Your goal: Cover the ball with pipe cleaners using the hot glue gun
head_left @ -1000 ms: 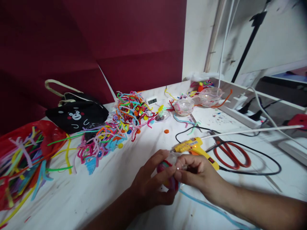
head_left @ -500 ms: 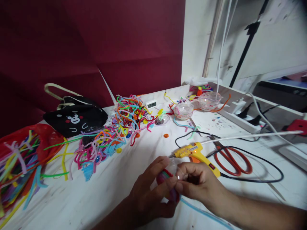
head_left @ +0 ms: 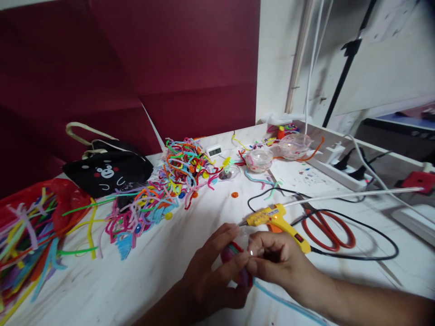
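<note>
Both-handed, the left hand (head_left: 212, 271) and right hand (head_left: 277, 260) pinch one small clear ball (head_left: 242, 253) stuffed with coloured strips, fingertips closed on it from each side, just above the table (head_left: 152, 271). Just beyond the fingers lies the glue gun (head_left: 275, 218), scissors (head_left: 328, 228) past it to the right, cord (head_left: 374, 235) looping round. Left of the fingers bare tabletop runs to the pipe cleaners (head_left: 163, 190).

Left hand (head_left: 210, 276) and right hand (head_left: 278, 262) both bare; no rings, no gloves; forearms uncovered, sleeves out of view.
</note>
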`<state>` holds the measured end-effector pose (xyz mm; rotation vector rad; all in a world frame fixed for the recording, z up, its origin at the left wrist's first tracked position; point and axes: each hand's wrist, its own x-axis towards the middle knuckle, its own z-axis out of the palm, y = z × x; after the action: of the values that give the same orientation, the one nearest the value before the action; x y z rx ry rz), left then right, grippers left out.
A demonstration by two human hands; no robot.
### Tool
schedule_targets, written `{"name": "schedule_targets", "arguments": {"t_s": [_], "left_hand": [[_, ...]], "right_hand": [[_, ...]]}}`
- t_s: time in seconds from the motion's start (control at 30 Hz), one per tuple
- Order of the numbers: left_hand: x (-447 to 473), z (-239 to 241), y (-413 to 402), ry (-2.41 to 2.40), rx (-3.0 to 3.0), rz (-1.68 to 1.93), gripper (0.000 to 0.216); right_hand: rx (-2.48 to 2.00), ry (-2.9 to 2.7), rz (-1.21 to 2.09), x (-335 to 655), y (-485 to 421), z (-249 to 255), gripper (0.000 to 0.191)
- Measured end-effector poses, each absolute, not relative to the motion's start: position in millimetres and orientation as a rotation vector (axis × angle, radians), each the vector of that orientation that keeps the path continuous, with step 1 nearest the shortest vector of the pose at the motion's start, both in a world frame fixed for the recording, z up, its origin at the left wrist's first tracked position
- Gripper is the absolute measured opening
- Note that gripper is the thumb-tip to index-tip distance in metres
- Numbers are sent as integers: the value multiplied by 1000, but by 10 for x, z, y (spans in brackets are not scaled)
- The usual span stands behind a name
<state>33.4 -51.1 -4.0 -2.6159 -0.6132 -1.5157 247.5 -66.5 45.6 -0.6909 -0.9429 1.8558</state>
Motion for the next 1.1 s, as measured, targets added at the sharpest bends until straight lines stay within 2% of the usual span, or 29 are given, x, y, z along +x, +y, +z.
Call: {"name": "schedule_targets", "arguments": {"t_s": [0.23, 0.53, 0.8, 1.1], "left_hand": [[345, 33, -487, -601, -2553, -1560, 80], [421, 363, -406, -633, -2497, -1450, 51], [488, 711, -181, -515, -2497, -1387, 52], [743, 573, 147, -630, -2610, -1556, 59]], "right_hand": [[-603, -883, 1880, 2454, -663, 437, 30], [-657, -1026, 1705, 2521, -584, 453, 29], [-710, -1100, 1497, 2585, -532, 516, 32], [-806, -931, 1397, 2701, -367, 707, 38]]}}
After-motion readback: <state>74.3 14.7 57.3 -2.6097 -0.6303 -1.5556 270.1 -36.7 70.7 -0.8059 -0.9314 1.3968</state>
